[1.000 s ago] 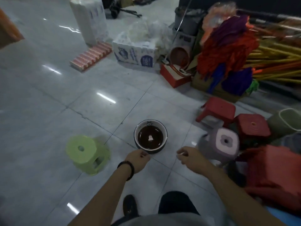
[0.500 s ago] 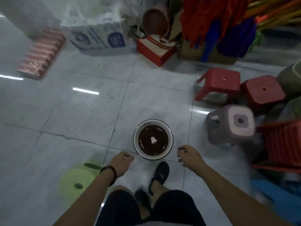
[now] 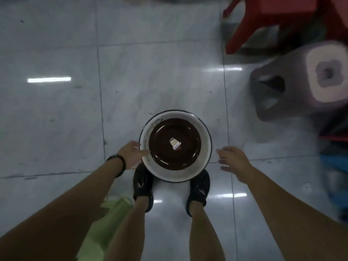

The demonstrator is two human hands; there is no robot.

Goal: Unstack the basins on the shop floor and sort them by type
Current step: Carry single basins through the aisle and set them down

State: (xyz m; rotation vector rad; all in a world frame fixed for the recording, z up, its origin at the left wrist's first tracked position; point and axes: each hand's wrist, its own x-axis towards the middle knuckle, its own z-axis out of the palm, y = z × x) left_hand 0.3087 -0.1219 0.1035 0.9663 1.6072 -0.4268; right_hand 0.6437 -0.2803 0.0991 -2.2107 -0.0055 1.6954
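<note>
Two nested basins stand on the tiled floor; a glossy brown round basin sits inside a white round enamel basin; the left hand has its grip pinched on the white rim, thumb inside; the right hand, spread and empty, hovers just across from that grip, not touching; a one-sided lift could tip both, or raise them jammed together.

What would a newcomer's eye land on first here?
The nested pair at frame centre: a brown basin with a sticker sits inside a white basin. The left hand touches the white rim's left side, and the right hand hovers open, apart from it. A red stool and a grey stool crowd the right edge.
</note>
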